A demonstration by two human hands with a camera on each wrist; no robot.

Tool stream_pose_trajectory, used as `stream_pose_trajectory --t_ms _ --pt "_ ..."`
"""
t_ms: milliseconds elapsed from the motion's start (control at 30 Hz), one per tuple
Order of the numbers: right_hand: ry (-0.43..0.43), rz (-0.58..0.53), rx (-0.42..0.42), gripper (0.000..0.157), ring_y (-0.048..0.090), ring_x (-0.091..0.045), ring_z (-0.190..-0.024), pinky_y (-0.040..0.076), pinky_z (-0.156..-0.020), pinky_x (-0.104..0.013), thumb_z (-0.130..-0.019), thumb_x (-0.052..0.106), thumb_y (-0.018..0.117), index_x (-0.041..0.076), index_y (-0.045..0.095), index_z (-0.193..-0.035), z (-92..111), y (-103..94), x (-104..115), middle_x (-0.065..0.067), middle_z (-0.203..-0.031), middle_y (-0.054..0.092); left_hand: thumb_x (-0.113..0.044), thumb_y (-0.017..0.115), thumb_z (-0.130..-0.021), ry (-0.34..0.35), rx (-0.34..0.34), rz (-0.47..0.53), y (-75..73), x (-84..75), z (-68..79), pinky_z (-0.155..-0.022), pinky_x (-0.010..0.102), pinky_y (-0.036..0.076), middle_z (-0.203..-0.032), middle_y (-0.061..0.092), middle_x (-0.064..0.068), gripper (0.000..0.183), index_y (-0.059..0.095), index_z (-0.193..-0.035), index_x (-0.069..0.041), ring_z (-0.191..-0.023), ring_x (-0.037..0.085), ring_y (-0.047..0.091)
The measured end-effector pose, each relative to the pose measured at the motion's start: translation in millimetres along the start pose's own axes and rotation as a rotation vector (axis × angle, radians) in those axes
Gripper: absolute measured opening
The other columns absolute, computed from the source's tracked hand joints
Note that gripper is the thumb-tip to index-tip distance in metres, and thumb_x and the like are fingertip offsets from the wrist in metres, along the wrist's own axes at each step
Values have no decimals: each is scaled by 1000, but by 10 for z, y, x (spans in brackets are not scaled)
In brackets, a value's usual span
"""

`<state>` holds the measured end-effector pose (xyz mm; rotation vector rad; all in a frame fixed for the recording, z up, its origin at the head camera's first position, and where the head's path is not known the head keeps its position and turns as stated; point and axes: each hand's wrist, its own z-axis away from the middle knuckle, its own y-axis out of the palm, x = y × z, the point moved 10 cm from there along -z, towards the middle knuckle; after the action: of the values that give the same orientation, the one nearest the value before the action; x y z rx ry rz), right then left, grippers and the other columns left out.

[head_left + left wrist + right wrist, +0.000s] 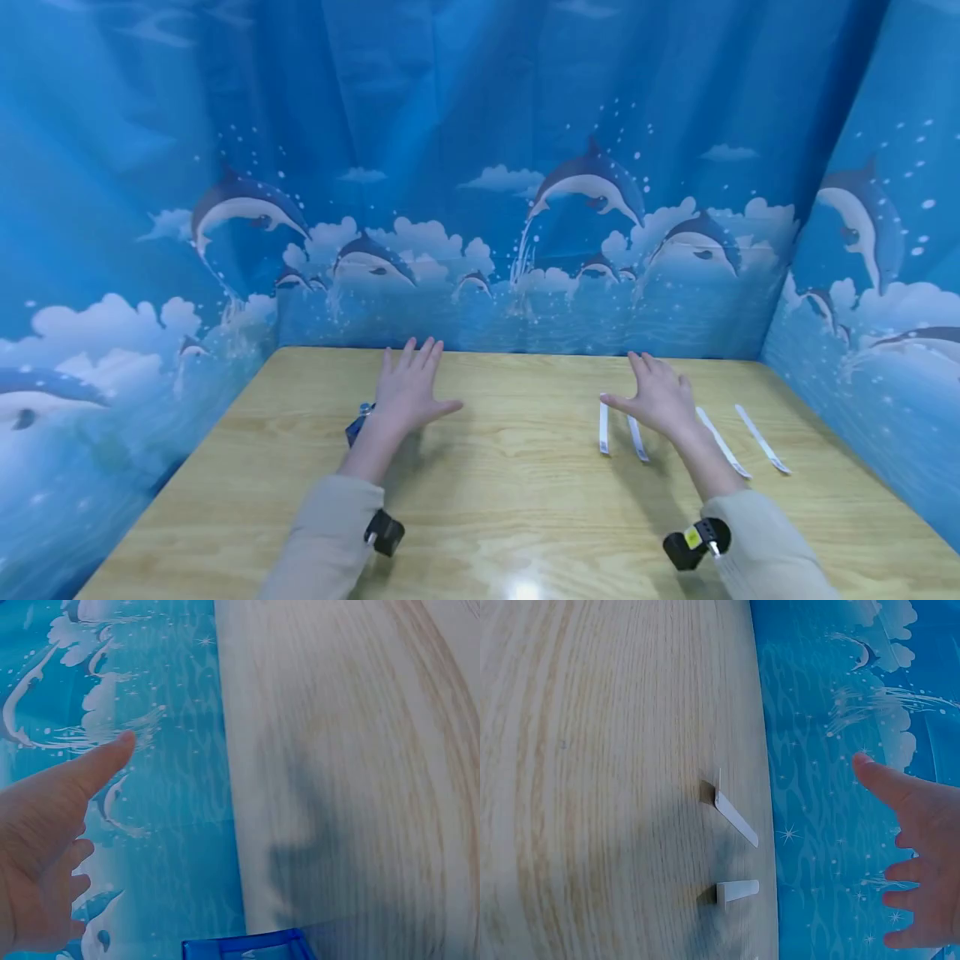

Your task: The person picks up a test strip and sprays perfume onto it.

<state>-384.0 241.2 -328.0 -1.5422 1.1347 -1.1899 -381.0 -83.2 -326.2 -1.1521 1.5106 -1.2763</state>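
My left hand (408, 387) is held over the left part of the table with fingers spread, holding nothing. Partly hidden behind its wrist is a small blue object (356, 428); in the left wrist view a translucent blue plastic edge (251, 946) shows at the bottom. My right hand (660, 396), fingers straight and thumb out, hovers above the right side with nothing in it. Around it lie several narrow white strips: two to its left, a strip (603, 427) and another strip (637, 439), and two to its right, a strip (722, 442) and an outer strip (762, 439).
The wooden table (517, 475) ends at a blue curtain (465, 167) printed with dolphins, which stands behind and on both sides. A small black camera (385, 532) sits on the left wrist and another black camera (696, 543) on the right.
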Motion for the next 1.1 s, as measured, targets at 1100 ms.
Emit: stream_pose_trajectory --t_ms 1100 --pt "-29 -389 45 63 54 -41 -103 46 -79 -50 -95 42 49 -9 42 -131 310 -121 -523 -28 -115 56 -30 76 -76 20 226 562 135 938 506 -103 58 21 -148 23 22 92 22 -147 -5 -132 44 23"
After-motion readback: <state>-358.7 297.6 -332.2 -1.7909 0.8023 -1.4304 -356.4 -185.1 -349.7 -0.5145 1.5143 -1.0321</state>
